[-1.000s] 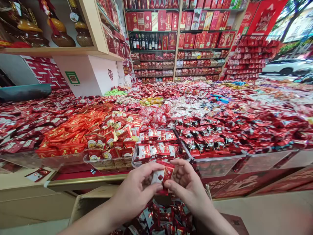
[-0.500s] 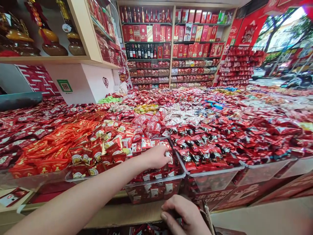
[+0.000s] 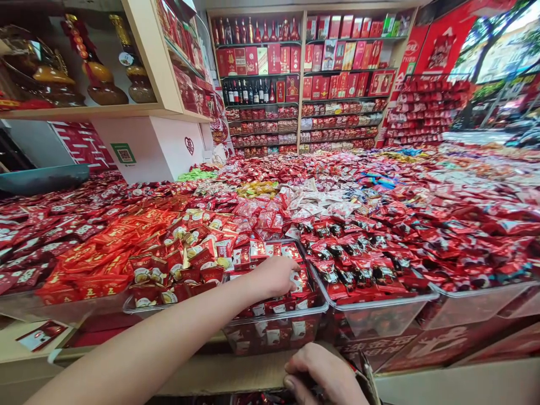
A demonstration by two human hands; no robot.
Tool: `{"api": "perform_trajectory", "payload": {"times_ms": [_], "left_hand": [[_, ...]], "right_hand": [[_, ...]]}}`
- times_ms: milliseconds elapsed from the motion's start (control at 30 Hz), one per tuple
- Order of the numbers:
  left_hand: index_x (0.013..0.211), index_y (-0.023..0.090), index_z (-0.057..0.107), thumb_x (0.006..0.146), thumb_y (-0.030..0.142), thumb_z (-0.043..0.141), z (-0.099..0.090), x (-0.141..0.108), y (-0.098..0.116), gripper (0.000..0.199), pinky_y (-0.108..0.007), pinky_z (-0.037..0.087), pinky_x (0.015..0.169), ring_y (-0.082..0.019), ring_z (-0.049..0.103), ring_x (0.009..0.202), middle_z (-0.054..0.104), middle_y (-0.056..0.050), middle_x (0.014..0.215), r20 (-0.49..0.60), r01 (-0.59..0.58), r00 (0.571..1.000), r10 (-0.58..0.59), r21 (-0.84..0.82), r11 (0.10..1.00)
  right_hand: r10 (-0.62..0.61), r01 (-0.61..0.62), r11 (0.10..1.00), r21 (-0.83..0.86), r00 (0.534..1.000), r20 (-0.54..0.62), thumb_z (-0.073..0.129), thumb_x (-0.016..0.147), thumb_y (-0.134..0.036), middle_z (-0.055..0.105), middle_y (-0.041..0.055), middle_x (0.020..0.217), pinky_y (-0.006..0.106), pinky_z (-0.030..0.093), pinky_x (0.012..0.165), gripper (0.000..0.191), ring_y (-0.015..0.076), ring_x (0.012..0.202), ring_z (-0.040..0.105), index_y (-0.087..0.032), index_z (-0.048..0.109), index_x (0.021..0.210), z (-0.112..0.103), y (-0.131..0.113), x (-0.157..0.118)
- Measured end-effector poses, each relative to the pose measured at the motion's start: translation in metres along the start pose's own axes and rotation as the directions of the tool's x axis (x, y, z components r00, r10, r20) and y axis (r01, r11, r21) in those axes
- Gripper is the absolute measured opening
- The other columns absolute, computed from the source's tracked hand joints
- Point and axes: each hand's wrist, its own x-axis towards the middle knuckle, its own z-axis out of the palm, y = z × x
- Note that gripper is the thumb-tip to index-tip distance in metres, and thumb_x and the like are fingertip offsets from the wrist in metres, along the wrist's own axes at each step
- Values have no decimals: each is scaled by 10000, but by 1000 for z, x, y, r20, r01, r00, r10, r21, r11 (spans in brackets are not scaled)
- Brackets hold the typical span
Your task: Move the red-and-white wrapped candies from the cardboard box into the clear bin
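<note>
My left hand (image 3: 279,277) reaches across into a clear plastic bin (image 3: 278,316) of red-and-white candy packets (image 3: 276,306). Its fingers are bent down onto a red wrapped candy packet (image 3: 302,283) at the bin's right side; the fingertips are partly hidden. Lower down, my right hand (image 3: 323,372) is curled with thumb and fingers close together, above an open cardboard box (image 3: 236,374). What it holds, if anything, is out of sight. More red packets (image 3: 259,399) lie inside that box, at the bottom edge of the view.
Neighbouring bins hold red-and-black packets (image 3: 363,270), durian candies (image 3: 202,261) and orange packets (image 3: 101,253). A white pillar (image 3: 143,149) and overhanging cabinet (image 3: 169,104) stand left. Shelves (image 3: 301,84) of bottles and boxes line the back. A teal basin (image 3: 46,179) sits far left.
The whole view has shifted slightly right and down. My left hand stays over the same bin, its fingers a little lower on the packets. The right hand keeps its curled pose.
</note>
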Motion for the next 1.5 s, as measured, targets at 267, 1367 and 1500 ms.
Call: {"api": "perform_trajectory", "payload": {"times_ms": [267, 1367, 1500], "left_hand": [[926, 195, 651, 783, 175, 456, -39, -43, -30, 243, -293, 429, 748, -214, 600, 855, 674, -72, 934, 9, -103, 995, 102, 91, 991], [555, 168, 545, 698, 176, 554, -45, -8, -71, 144, -327, 434, 734, -214, 563, 754, 591, -53, 666, -257, -83, 959, 117, 138, 987], [651, 163, 515, 760, 202, 478, -54, -16, -69, 121, -358, 427, 791, -214, 564, 825, 583, -63, 773, -504, -64, 864, 13, -84, 994]], "right_hand": [[38, -39, 999, 28, 999, 23, 454, 797, -163, 557, -6, 612, 185, 415, 497, 60, 104, 546, 535, -195, 492, 762, -2, -6, -2], [-6, 6, 1000, -6, 1000, 19, 439, 817, -184, 561, 0, 595, 182, 420, 479, 93, 104, 528, 534, -189, 504, 750, -4, -8, 0], [4, -4, 1000, 19, 1000, -10, 438, 817, -191, 555, 0, 601, 188, 409, 481, 90, 105, 531, 523, -195, 505, 756, 2, -3, -6]]}}
